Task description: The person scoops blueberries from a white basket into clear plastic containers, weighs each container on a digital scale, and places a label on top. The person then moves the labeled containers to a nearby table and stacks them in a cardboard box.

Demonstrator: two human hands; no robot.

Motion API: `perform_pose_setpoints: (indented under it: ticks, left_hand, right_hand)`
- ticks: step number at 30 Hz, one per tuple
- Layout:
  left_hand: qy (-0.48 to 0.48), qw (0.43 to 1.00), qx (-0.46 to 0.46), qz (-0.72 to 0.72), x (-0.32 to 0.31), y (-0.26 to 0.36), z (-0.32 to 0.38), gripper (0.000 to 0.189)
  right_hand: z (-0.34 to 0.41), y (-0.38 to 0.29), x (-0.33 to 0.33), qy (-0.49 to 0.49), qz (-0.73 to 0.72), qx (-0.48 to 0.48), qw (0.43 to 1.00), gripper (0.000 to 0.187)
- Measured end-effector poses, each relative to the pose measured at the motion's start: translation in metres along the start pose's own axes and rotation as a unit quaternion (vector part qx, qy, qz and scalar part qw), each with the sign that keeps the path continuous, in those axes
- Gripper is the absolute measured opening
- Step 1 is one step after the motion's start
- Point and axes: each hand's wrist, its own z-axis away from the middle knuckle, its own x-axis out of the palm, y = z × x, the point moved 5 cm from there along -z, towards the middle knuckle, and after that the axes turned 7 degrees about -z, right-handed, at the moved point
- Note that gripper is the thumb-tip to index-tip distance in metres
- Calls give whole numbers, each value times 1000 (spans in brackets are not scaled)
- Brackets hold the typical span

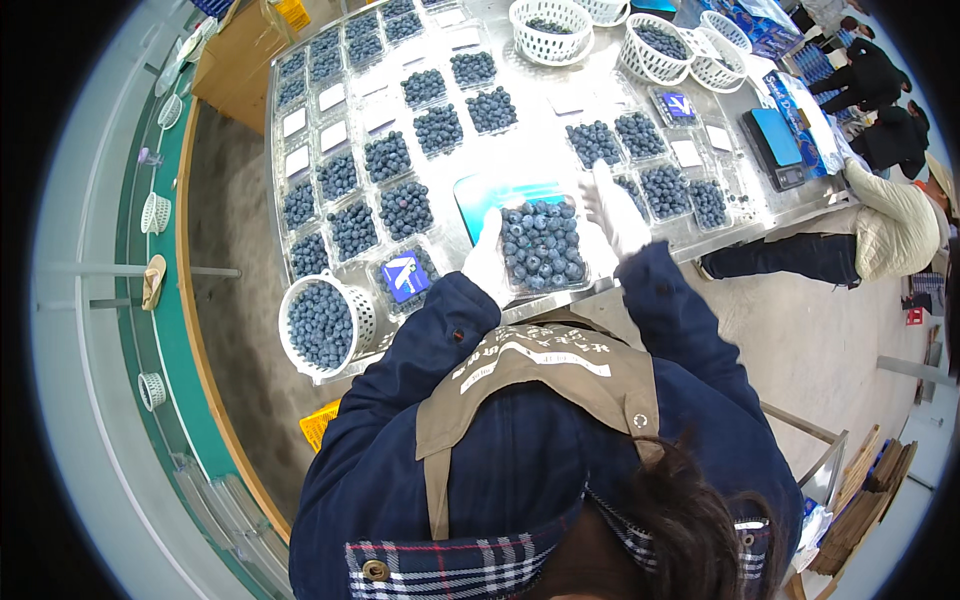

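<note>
My left hand (486,264), in a white glove, holds the left side of a clear plastic punnet (545,244) full of blueberries, close to the table's front edge. Behind and partly under that punnet shows the blue top of a scale (480,201); its front is hidden. My right hand (616,208), also gloved, is raised just right of the punnet with its fingers apart and nothing seen in them. Past its fingertips stands another filled punnet (594,142). A white basket of blueberries (321,324) sits at the table's left front corner, beside a punnet with a blue label (405,276).
Rows of filled punnets (352,229) cover the left of the metal table (517,161). White baskets (551,30) stand along the back. A second scale (776,146) lies at the right, near a person in a cream jacket (896,229). A green-topped counter (169,300) runs along the left.
</note>
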Motion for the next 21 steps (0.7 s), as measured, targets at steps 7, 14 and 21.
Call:
perform_pose_setpoints:
  ticks: [7,14,21]
  left_hand:
    - [-138,986,-14,90,19,8,3,83]
    - [14,994,102,-32,-27,10,-32,50]
    - [16,975,172,-143,0,-8,-55,45]
  right_hand:
    - [43,-62,51,-192,37,-145,970,59]
    - [120,-16,29,80,141,-291,943,34]
    - [112,25,-22,6,-27,-83,996,21]
